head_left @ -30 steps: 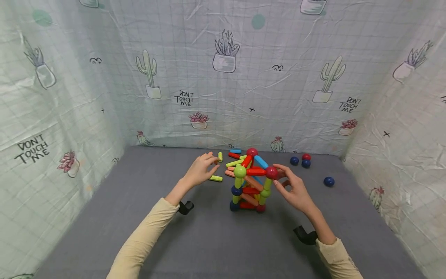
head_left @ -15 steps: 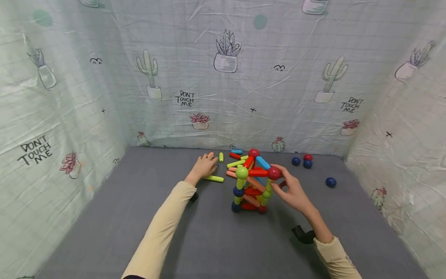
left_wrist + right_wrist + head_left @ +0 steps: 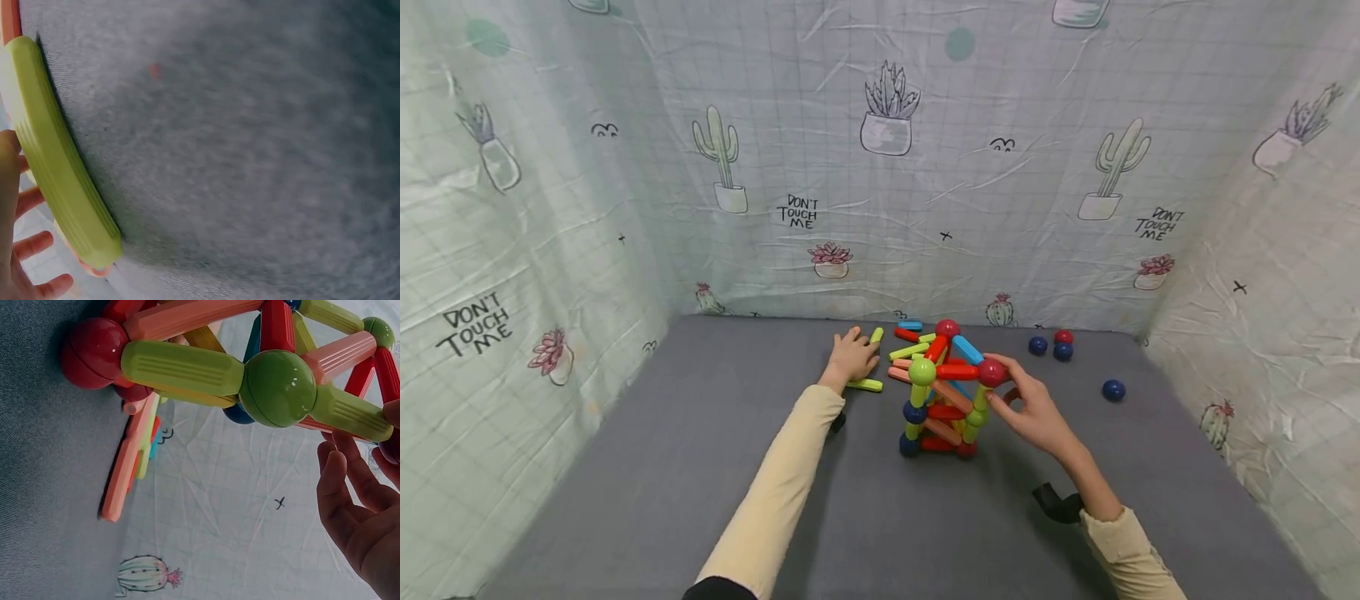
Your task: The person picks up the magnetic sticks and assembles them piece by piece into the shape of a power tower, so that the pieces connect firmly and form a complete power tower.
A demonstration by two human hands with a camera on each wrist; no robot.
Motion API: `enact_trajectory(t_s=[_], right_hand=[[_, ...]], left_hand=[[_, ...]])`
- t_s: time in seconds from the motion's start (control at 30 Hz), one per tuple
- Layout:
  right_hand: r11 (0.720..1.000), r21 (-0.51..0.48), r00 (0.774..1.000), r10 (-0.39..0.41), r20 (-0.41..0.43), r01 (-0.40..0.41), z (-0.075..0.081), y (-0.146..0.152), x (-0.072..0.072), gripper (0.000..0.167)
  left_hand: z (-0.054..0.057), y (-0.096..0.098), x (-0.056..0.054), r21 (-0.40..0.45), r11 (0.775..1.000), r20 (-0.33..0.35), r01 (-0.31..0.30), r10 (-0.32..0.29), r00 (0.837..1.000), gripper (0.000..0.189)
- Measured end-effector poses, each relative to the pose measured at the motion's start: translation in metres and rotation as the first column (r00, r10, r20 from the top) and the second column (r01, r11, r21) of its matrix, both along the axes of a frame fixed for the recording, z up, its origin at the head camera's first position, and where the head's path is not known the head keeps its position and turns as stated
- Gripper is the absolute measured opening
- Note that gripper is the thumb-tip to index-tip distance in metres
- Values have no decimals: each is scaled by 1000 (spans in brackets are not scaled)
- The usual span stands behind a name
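Note:
A tower of magnetic rods and balls (image 3: 957, 372) stands upright on the grey table, in red, blue, green, orange and yellow. With thumb and forefinger my right hand (image 3: 1033, 412) pinches the red ball (image 3: 992, 372) at its top right corner. The right wrist view shows the tower's green ball (image 3: 278, 387) close up, the fingers (image 3: 359, 475) below the far end. My left hand (image 3: 852, 358) is among the loose rods left of the tower, fingers spread. Near it lie a green rod (image 3: 867, 385) and another green rod (image 3: 877, 335). The left wrist view has a green rod (image 3: 62, 162) beside the fingers (image 3: 34, 244).
Behind the tower lie several loose rods, among them a blue rod (image 3: 911, 326) and a red rod (image 3: 906, 335). To the right are a red ball (image 3: 1063, 337) and blue balls, one blue ball (image 3: 1114, 390) farther out. A patterned cloth (image 3: 887, 208) hangs behind.
My left hand has come down among the loose rods, then shifted slightly right toward the upper green rod. The right hand's thumb and forefinger have closed round the red ball.

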State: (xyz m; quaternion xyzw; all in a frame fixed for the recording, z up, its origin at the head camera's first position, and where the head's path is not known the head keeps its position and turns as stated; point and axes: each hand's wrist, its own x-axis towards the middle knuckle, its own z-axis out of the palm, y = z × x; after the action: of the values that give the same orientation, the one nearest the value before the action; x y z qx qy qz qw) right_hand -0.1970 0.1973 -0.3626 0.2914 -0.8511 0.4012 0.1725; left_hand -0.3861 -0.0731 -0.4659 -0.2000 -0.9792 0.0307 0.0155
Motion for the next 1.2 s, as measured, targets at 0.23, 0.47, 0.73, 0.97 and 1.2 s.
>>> enact_trajectory(t_s=[0.23, 0.47, 0.73, 0.97, 1.2], right_hand=[[1000, -1, 1000, -7, 12, 7, 0, 0, -1, 48], [1000, 0, 1000, -6, 14, 6, -1, 0, 0, 48], [1000, 1, 1000, 0, -6, 0, 0, 1, -1, 48], [1000, 1, 1000, -4, -3, 4, -14, 7, -11, 50], [999, 3, 999, -36, 7, 36, -27, 13, -17, 55]], left_hand=[[-2, -9, 2, -14, 999, -72, 50, -51, 996, 34], [1, -10, 1, -15, 996, -57, 83, -83, 995, 32], [2, -3, -1, -77, 987, -71, 141, -147, 987, 27], [-1, -8, 3, -55, 996, -127, 69, -75, 989, 22], [8, -8, 11, 317, 948, -30, 8, 2, 1000, 25]])
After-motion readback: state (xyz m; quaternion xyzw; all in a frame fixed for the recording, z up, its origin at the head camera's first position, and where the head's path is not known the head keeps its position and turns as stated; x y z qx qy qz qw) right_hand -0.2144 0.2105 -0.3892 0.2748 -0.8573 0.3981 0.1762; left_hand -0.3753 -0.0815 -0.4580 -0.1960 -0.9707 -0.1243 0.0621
